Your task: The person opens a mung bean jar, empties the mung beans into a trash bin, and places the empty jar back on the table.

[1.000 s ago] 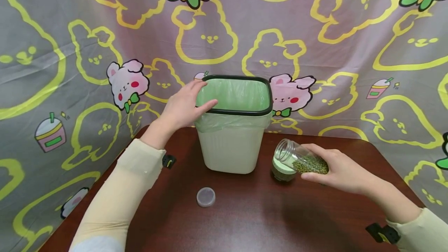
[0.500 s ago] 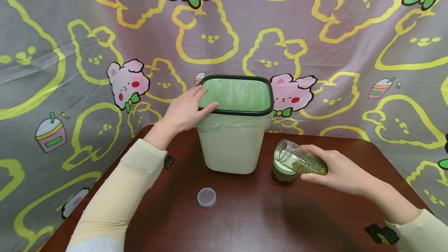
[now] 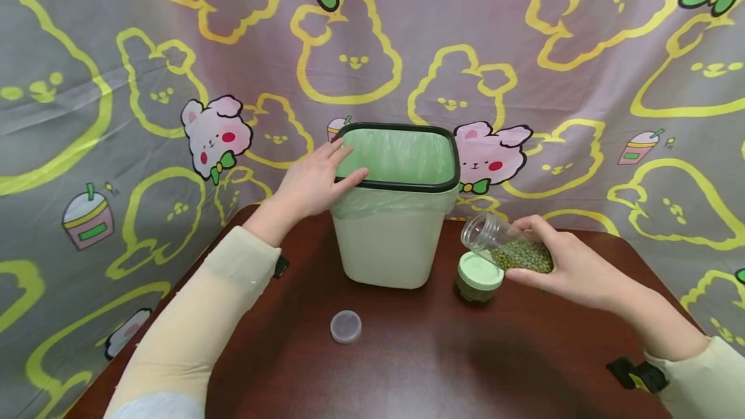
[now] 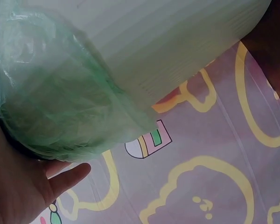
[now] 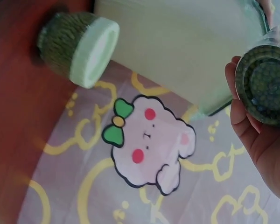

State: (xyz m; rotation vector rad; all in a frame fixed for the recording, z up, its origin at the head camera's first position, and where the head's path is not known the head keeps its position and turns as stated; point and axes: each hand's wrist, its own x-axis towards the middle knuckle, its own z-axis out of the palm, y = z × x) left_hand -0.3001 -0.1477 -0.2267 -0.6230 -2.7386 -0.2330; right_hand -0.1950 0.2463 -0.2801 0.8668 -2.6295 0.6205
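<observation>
My left hand (image 3: 308, 183) rests at the left rim of a pale trash bin (image 3: 387, 244), its fingers straight and spread. In the left wrist view the bin's green liner bag (image 4: 60, 93) hangs over the rim beside that hand. My right hand (image 3: 573, 270) grips a clear plastic jar (image 3: 497, 235) partly filled with green mung beans (image 3: 524, 256). The jar is uncapped and tilted, its mouth facing left toward the bin. The right wrist view shows its round base (image 5: 266, 86) with beans against it. Just below the jar's mouth stands a small jar with a light green lid (image 3: 480, 270).
A clear round lid (image 3: 346, 326) lies on the dark wooden table (image 3: 419, 354) in front of the bin. Behind the table hangs a grey cloth (image 3: 244, 70) printed with cartoon rabbits.
My right hand has raised the jar of mung beans a little, so more of the small jar's green lid shows beneath it. My left hand stays at the bin's rim.
</observation>
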